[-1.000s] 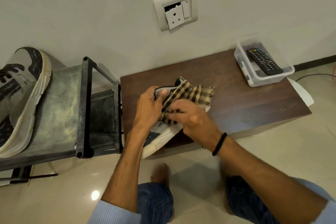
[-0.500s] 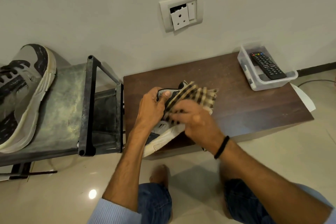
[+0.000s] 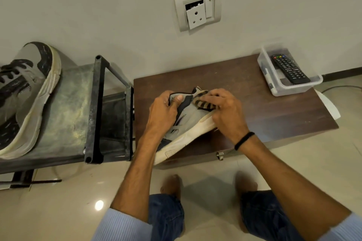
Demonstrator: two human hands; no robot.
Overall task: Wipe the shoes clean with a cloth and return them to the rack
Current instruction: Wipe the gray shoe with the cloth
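Centre frame, at the front edge of the dark brown wooden desk (image 3: 264, 107): left hand (image 3: 164, 109) grips the heel collar of the grey-and-black sneaker with cream rubber sole (image 3: 188, 123), right hand (image 3: 227, 111) clutches the bunched tan-and-black checked cloth (image 3: 203, 101) against its upper; shoe likely light, sole stiff, upper soft, so collar or sole looks the firm hold.

Bare table (image 3: 260, 107) lies open right of centre. A plastic box (image 3: 293, 90) blocks its upper right corner. The rack (image 3: 94, 107) frame stands close at left.
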